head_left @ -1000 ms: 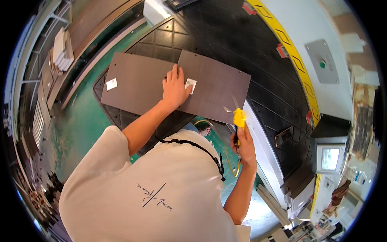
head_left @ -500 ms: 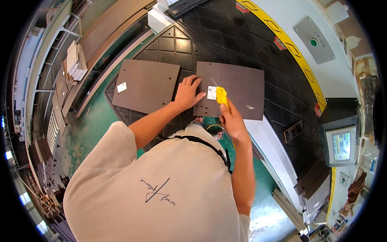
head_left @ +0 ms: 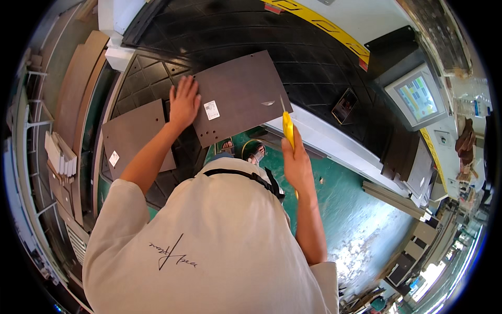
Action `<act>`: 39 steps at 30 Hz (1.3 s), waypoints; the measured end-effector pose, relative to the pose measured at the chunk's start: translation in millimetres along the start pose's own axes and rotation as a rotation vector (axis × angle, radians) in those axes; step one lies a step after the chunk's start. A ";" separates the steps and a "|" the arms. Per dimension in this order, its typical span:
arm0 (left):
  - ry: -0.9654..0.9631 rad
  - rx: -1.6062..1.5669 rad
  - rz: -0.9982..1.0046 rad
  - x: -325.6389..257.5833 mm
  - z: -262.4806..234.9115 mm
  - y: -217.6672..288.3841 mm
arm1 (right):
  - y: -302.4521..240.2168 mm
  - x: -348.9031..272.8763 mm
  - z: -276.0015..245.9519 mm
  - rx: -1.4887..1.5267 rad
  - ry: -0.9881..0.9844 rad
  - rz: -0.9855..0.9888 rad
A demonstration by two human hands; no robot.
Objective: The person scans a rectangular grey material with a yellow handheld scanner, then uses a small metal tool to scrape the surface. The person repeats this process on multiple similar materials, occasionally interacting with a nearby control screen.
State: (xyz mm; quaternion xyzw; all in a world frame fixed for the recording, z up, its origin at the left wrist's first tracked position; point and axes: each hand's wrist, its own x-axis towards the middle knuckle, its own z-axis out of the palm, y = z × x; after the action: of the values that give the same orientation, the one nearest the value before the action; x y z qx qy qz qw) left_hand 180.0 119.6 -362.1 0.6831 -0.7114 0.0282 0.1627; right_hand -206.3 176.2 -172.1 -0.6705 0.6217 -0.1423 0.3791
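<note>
My left hand lies flat, fingers spread, on the left edge of a dark brown panel that rests on a black ribbed work surface. A white label is stuck on the panel just right of that hand. In my right hand is a yellow utility knife, its blade tip up at the panel's near right edge. A second brown panel with its own white label lies to the left, partly under my left forearm.
A touchscreen monitor stands at the right, and a small dark device lies on the work surface near it. Brown boards lean at the left beside a rack of white pieces. Green floor lies below.
My right hand has carried the knife from beside the label over to the panel's near right edge. My left hand stays pressed on the panel. The view has swung around.
</note>
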 end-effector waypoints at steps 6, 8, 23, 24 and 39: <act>-0.244 -0.228 0.313 -25.0 -34.2 74.7 | 36.3 -61.4 -37.6 0.475 -0.657 0.331; -0.308 -0.248 0.295 -28.4 -39.7 88.2 | 59.1 -72.2 -29.4 0.582 -0.182 0.477; -0.482 -0.289 0.141 26.6 -147.7 142.1 | 81.5 -84.5 -39.4 0.925 -0.349 0.160; -0.609 -0.257 0.059 55.8 -187.0 140.7 | 77.4 -78.6 -39.8 0.942 -0.505 0.040; -0.699 -0.275 0.093 217.7 -196.1 4.6 | -28.7 35.7 13.2 0.974 0.031 -0.031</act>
State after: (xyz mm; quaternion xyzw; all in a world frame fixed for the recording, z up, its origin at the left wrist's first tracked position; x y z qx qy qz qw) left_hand 210.4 -38.1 -117.1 0.5901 -0.7515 -0.2951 -0.0009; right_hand -170.1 145.2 -171.4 -0.4220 0.4784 -0.4322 0.6374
